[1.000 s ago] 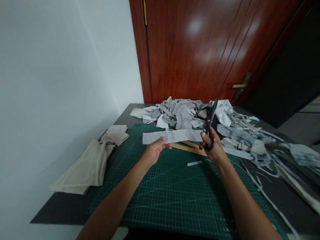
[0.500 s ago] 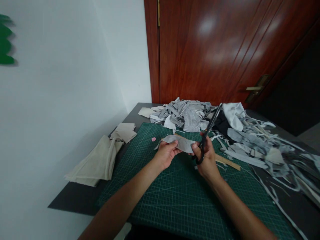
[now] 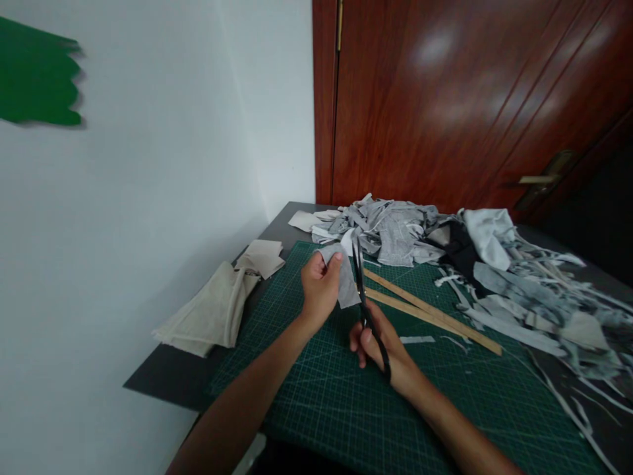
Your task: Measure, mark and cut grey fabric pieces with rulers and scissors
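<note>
Above the green cutting mat (image 3: 316, 396), my left hand (image 3: 320, 287) pinches a small piece of grey fabric (image 3: 348, 285) between thumb and fingers. The piece hangs down on the right of my thumb. My right hand (image 3: 380, 340) grips black-handled scissors (image 3: 362, 290), their blades pointing away from me and slightly parted. The blades lie along the fabric's right edge; I cannot tell whether they are cutting into it. Behind my right hand, two wooden rulers (image 3: 445, 319) lie slantwise on the mat, and a thin grey fabric strip (image 3: 417, 340) rests beside that hand.
A heap of grey fabric scraps (image 3: 395, 231) lies at the back, and another pile of scraps and strips (image 3: 524, 290) spreads along the right. Folded cream cloth (image 3: 212, 307) sits at the left edge against the white wall (image 3: 198, 165). Behind the table stands a brown wooden door (image 3: 420, 119).
The scissors have turned from pointing up and right to lying upright along the fabric's edge. My right hand has let go of the fabric and dropped lower. The view has shifted left.
</note>
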Demonstrator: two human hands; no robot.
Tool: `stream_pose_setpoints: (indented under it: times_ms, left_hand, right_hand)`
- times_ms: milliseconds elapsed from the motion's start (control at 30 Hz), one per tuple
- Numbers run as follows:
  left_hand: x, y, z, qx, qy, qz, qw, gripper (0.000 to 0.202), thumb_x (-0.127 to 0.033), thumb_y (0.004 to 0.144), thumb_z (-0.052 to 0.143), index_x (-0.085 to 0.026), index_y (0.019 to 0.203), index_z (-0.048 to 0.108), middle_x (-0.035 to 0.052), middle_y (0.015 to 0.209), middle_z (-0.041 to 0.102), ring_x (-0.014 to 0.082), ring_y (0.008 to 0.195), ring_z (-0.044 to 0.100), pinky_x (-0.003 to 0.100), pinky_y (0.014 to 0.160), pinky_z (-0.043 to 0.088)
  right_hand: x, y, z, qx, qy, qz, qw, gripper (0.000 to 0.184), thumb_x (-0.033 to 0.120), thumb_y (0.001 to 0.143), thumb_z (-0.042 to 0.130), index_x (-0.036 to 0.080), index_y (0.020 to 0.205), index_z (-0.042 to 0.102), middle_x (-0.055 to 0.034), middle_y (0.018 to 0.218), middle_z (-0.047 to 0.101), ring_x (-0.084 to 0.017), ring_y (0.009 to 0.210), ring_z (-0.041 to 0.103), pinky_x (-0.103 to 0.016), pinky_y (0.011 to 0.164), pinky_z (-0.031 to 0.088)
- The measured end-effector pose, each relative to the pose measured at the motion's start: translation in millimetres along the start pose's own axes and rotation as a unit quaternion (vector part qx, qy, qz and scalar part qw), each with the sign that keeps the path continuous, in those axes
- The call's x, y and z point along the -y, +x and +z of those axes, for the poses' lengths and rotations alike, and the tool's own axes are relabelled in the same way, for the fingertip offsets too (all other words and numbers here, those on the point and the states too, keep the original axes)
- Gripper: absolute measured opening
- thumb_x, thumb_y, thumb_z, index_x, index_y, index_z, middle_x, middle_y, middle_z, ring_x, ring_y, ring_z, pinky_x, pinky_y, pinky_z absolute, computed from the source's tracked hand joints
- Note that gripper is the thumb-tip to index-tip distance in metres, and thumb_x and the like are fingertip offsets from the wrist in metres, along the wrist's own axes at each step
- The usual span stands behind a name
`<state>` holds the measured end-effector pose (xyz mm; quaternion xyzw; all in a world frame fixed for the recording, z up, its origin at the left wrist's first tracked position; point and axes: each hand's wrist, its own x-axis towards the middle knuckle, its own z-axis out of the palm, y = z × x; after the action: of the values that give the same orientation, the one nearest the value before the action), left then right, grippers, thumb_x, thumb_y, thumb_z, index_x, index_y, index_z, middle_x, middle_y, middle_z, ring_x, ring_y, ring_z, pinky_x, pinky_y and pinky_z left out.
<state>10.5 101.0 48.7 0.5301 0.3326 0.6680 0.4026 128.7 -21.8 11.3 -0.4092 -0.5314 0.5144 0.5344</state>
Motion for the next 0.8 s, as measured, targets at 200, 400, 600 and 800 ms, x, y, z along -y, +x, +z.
stream_pose_setpoints:
  times_ms: [200,400,600,800]
  left_hand:
    - [4.5,3.5,-7.8,-0.015,0.099,0.055,0.993,0.032,-0.039,0.087,0.076,-0.021,0.067,0.058,-0.0036,0.066,0.053,0.0126,0.063,0.046,0.024,0.061,0.037]
    - [0.3,1.8,-9.2,-0.006,0.133,0.065,0.989,0.041,-0.043,0.092,0.07,-0.02,0.062,0.052,-0.0047,0.061,0.043,0.0117,0.06,0.038,0.025,0.057,0.03]
    - [-4.1,-0.4,-9.0,-0.03,0.147,0.07,0.986,0.049,-0.046,0.093,0.068,-0.02,0.058,0.044,-0.0049,0.058,0.034,0.0115,0.058,0.032,0.028,0.055,0.024]
    - [-4.8,-0.9,-6.7,-0.027,0.146,0.074,0.986,0.05,-0.048,0.095,0.062,-0.02,0.06,0.041,-0.0055,0.057,0.033,0.0107,0.057,0.032,0.027,0.054,0.023]
  right_hand:
    - [6.4,0.4,-3.5,0.065,-0.018,0.003,0.998,0.088,0.078,0.086,0.066,0.02,0.15,0.045,0.0004,0.077,0.063,-0.015,0.059,0.056,-0.026,0.052,0.052]
    - [4.3,1.6,-1.3,0.065,-0.026,-0.009,0.998,0.091,0.08,0.083,0.066,0.02,0.15,0.05,0.0013,0.076,0.058,-0.014,0.058,0.053,-0.026,0.051,0.053]
    - [-4.1,1.0,3.0,0.05,-0.025,-0.026,0.998,0.09,0.078,0.085,0.066,0.02,0.151,0.05,0.0032,0.075,0.053,-0.012,0.055,0.049,-0.024,0.048,0.05]
    - [-7.9,-1.1,7.7,0.042,-0.031,-0.032,0.998,0.086,0.075,0.089,0.065,0.018,0.152,0.048,0.0043,0.073,0.049,-0.011,0.055,0.045,-0.021,0.046,0.042]
